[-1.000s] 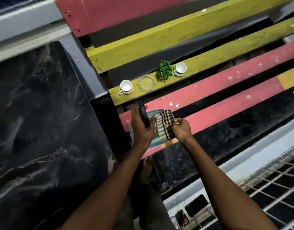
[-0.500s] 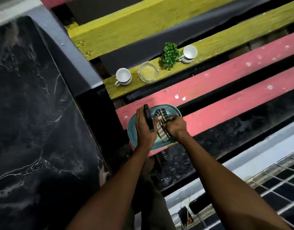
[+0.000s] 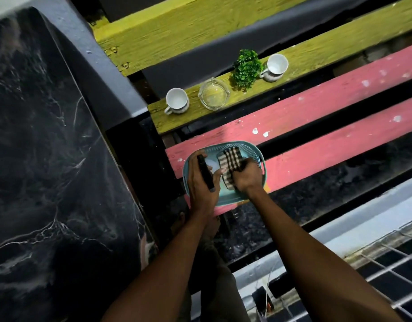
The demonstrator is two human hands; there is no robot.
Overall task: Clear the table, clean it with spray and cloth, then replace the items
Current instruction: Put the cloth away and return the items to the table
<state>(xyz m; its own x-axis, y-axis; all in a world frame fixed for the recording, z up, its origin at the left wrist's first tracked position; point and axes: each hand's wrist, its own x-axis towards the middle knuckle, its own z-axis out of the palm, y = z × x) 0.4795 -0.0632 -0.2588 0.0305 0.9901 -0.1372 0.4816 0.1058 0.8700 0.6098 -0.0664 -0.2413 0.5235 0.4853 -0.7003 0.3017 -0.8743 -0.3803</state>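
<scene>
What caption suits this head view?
Both hands in a teal basket: left hand grips a spray bottle, right hand the checked cloth.

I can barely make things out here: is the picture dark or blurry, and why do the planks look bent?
Head view: dim overall, with the black marble table nearly swallowing detail; the pink plank and white cups catch the most light. The wide-angle lens bows straight edges. Slight softness at the top edge; the hands and checked cloth stay fairly sharp.

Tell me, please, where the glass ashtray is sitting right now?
In the head view, the glass ashtray sits on the yellow plank, above the teal basket, between a white cup on its left and the small green plant on its right.
</scene>
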